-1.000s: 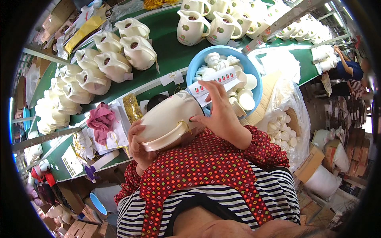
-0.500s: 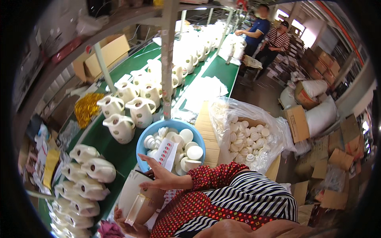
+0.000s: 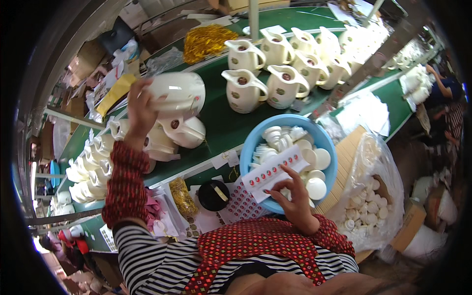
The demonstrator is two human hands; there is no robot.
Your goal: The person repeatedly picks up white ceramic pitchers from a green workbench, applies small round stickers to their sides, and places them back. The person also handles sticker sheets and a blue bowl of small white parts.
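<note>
Cream pitcher (image 3: 179, 96) lies in left grip (image 3: 141, 105), sticker strip (image 3: 271, 173) by right grip (image 3: 298, 201).

Your left grip (image 3: 140, 105) is blurred and covers part of the raised cream pitcher (image 3: 181, 93), while the sticker strip (image 3: 274, 173) hides some white lids (image 3: 315, 188) in the blue basin (image 3: 285, 121).

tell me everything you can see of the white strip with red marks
The white strip looks like thin paper, with a row of small round red marks. It slants across the white lids in the blue basin, left end overlapping the rim. The right hand is at its edge; contact is unclear.
</note>
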